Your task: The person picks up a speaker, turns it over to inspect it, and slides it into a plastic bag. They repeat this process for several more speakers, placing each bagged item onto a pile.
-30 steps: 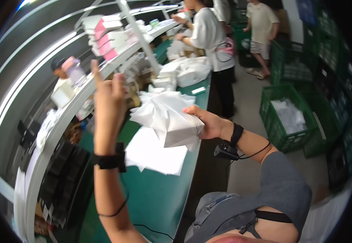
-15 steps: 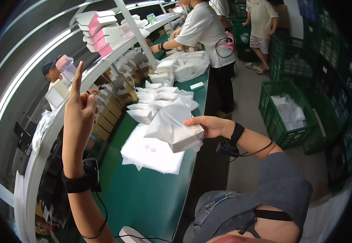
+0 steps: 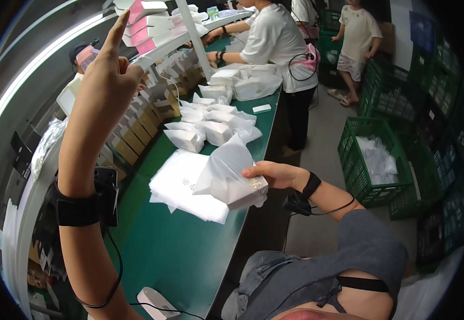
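My right hand (image 3: pixel 278 175) grips a small white box in a frosted plastic bag (image 3: pixel 225 173), thumb on top, over the right edge of the green table (image 3: pixel 173 256). The bag's loose end flares to the left. Under and beside it lies a pile of flat white plastic bags (image 3: pixel 174 178). My left hand (image 3: pixel 105 74) is raised beside the shelf with nothing seen in it. Its index finger points up and the other fingers are curled, partly hidden. Beyond the pile, several bagged white boxes (image 3: pixel 218 124) lie in rows.
Brown cartons (image 3: pixel 138 125) line the table's left side below a shelf holding pink and white boxes (image 3: pixel 148 26). A white device (image 3: pixel 156 303) lies at the near edge. A co-worker in a white shirt (image 3: pixel 274 37) stands at the far right side; green crates (image 3: pixel 373 160) stand on the floor.
My left hand has risen toward the shelf's pink boxes, its index finger still pointing. My right hand keeps hold of the bagged box, now slightly lower in view. The whole view has shifted a little.
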`<state>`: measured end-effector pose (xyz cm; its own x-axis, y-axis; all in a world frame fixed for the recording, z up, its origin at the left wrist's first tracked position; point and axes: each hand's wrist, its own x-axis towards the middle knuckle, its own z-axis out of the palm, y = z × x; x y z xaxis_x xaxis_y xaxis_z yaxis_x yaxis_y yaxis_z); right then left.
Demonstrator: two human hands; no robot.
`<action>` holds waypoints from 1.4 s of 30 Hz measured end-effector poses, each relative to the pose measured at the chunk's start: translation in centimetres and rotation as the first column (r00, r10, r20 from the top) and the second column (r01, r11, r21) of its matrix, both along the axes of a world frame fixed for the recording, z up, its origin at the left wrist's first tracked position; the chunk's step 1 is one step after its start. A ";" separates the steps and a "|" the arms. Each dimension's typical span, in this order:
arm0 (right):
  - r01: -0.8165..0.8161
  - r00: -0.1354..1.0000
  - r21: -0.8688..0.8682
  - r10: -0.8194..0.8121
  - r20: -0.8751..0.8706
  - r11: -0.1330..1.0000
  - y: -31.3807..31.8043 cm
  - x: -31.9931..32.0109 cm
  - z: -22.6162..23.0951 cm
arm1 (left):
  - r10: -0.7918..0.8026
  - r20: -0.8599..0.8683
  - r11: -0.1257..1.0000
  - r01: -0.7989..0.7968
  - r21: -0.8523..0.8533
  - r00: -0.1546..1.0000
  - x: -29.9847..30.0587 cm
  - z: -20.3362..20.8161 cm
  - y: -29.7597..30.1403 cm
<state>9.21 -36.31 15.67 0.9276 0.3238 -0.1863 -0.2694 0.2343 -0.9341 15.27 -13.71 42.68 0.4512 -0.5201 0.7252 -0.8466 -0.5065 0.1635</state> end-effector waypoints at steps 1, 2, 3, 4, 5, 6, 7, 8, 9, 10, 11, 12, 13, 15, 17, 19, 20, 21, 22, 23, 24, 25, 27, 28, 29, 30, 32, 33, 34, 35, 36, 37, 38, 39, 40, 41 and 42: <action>0.008 1.000 -0.002 -0.008 0.001 1.000 0.0 -0.1 0.0 | 0.005 0.016 1.000 -0.005 -0.003 1.000 0.0 -0.1 -0.2; 0.015 1.000 -0.004 -0.015 0.002 1.000 -0.1 -0.3 0.0 | 0.003 0.017 1.000 -0.003 -0.001 1.000 0.0 -0.1 -0.3; 0.017 1.000 -0.001 -0.017 0.003 1.000 -0.1 -0.3 0.0 | 0.023 0.024 1.000 -0.023 0.005 0.999 0.1 -0.2 -0.3; 0.023 1.000 -0.005 -0.023 -0.010 1.000 -0.2 -0.4 0.0 | 0.042 0.030 0.999 -0.042 0.011 0.999 0.1 -0.2 -0.4; 0.030 0.999 -0.009 -0.030 -0.023 1.000 -0.2 -0.5 0.0 | 0.061 0.038 0.998 -0.061 0.016 0.997 0.1 -0.2 -0.5; 0.036 0.999 -0.013 -0.037 -0.036 0.999 -0.3 -0.6 0.0 | 0.059 0.039 0.998 -0.060 0.019 0.998 0.0 -0.3 -0.6; 0.037 0.999 -0.011 -0.038 -0.037 0.999 -0.4 -0.7 0.0 | 0.054 0.036 0.998 -0.054 0.008 0.998 -0.1 -0.4 -0.7; 0.049 0.998 -0.002 -0.049 -0.046 0.999 -0.5 -0.8 -0.1 | 0.051 0.032 0.999 -0.050 -0.004 0.998 -0.2 -0.5 -0.8; 0.059 0.997 0.007 -0.059 -0.058 0.998 -0.5 -0.8 -0.2 | 0.048 0.026 0.999 -0.048 -0.015 0.998 -0.1 -0.6 -0.9; 0.065 0.996 0.015 -0.064 -0.068 0.998 -0.4 -0.7 -0.3 | 0.055 0.024 0.998 -0.054 -0.014 0.998 -0.1 -0.6 -0.8; 0.056 0.996 0.015 -0.055 -0.071 0.998 -0.4 -0.4 -0.5 | 0.036 0.008 0.999 -0.036 -0.001 0.999 -0.1 -0.6 -0.7; 0.049 0.998 0.026 -0.047 -0.052 0.998 -0.5 -0.2 -0.8 | 0.028 -0.015 1.000 -0.028 0.010 1.000 -0.2 -0.8 -0.3; 0.038 0.999 0.036 -0.037 -0.034 0.999 -0.7 0.1 -1.1 | 0.023 -0.039 1.000 -0.023 0.020 0.999 -0.3 -1.1 0.2; -0.008 1.000 0.045 0.010 -0.029 0.999 -0.7 0.6 -1.5 | 0.039 -0.102 0.995 -0.029 0.097 0.994 -0.9 -2.4 1.2; 0.257 0.928 -0.331 -0.137 0.345 0.908 -1.2 1.3 -1.9 | 0.010 -0.220 0.971 0.043 0.235 0.976 -1.2 -4.6 1.6; 0.296 0.912 -0.509 -0.082 0.402 0.808 -0.9 2.3 -1.6 | 0.103 -0.252 0.915 0.008 0.404 0.962 -3.9 -6.9 3.4; 0.372 0.886 -0.650 -0.045 0.461 0.663 -0.7 3.1 -1.7 | 0.136 -0.309 0.881 0.028 0.472 0.941 -5.1 -8.2 4.4; 0.450 0.857 -0.750 0.002 0.515 0.485 -0.9 3.8 -1.8 | 0.166 -0.364 0.844 0.059 0.533 0.916 -6.4 -9.4 5.4; 0.433 0.862 -0.756 0.021 0.507 0.491 -1.5 4.6 -2.1 | 0.141 -0.422 0.843 0.115 0.526 0.895 -7.8 -10.6 6.3; 0.484 0.834 -0.732 0.001 0.552 0.479 -2.1 5.6 -2.5 | 0.116 -0.479 0.841 0.170 0.513 0.870 -9.1 -11.6 7.2; 0.540 0.803 -0.707 -0.027 0.596 0.457 -3.1 6.4 -2.9 | 0.135 -0.506 0.839 0.173 0.516 0.852 -10.5 -12.1 7.7; 0.524 0.803 -0.705 -0.002 0.596 0.477 -3.0 7.7 -2.9 | 0.180 -0.523 0.837 0.150 0.527 0.833 -12.6 -11.9 8.6; 0.639 0.728 -0.711 0.067 0.682 0.294 -2.6 10.4 -3.0 | 0.223 -0.574 0.871 0.103 0.480 0.787 -15.9 -11.3 9.5; 0.692 0.690 -0.695 0.103 0.716 0.193 -2.6 11.6 -3.3 | 0.228 -0.627 0.901 0.082 0.426 0.745 -17.0 -11.6 9.7; 0.686 0.692 -0.699 0.114 0.713 0.204 -2.8 12.6 -3.8 | 0.239 -0.630 0.902 0.071 0.425 0.739 -17.9 -12.5 10.4; 0.705 0.678 -0.687 0.116 0.726 0.174 -2.9 13.6 -4.3 | 0.179 -0.760 0.951 0.087 0.295 0.625 -18.6 -13.8 11.4; 0.742 0.649 -0.660 0.118 0.752 0.121 -2.7 15.9 -5.5 | 0.111 -0.861 0.984 0.066 0.165 0.496 -19.8 -16.4 12.8; 0.739 0.649 -0.660 0.121 0.751 0.132 -2.6 16.7 -6.0 | 0.142 -0.919 0.989 -0.099 0.113 0.368 -20.4 -17.9 13.3; 0.738 0.653 -0.662 0.112 0.749 0.132 -2.4 17.6 -6.7 | 0.145 -0.963 0.960 -0.269 0.081 0.229 -20.9 -19.7 13.9; 0.735 0.658 -0.666 0.100 0.746 0.131 -2.3 18.2 -7.3 | 0.153 -0.963 0.957 -0.276 0.089 0.221 -21.6 -22.3 14.7; 0.730 0.666 -0.672 0.089 0.741 0.129 -1.9 18.7 -7.9 | 0.139 -0.973 0.924 -0.379 0.059 0.186 -22.4 -25.4 15.6; 0.722 0.674 -0.680 0.089 0.733 0.132 -1.7 19.3 -8.4 | 0.117 -0.981 0.880 -0.473 0.032 0.152 -22.4 -27.2 15.9; 0.779 0.595 -0.610 0.137 0.792 0.145 -1.6 20.1 -8.8 | 0.118 -0.983 0.880 -0.473 0.039 0.139 -22.7 -28.8 16.2; 0.828 0.512 -0.539 0.184 0.839 0.155 -1.9 20.8 -9.1 | 0.102 -0.987 0.832 -0.555 0.015 0.127 -22.9 -29.8 15.8; 0.868 0.423 -0.465 0.232 0.876 0.172 -2.1 21.3 -9.3 | 0.086 -0.990 0.773 -0.635 -0.006 0.114 -23.0 -30.7 15.3; 0.860 0.440 -0.482 0.236 0.867 0.167 -2.2 21.9 -9.5 | 0.070 -0.992 0.705 -0.708 -0.024 0.102 -22.8 -31.6 15.0; 0.873 0.421 -0.463 0.243 0.874 0.154 -2.0 22.4 -9.4 | 0.066 -0.994 0.706 -0.709 -0.013 0.085 -22.2 -32.8 14.9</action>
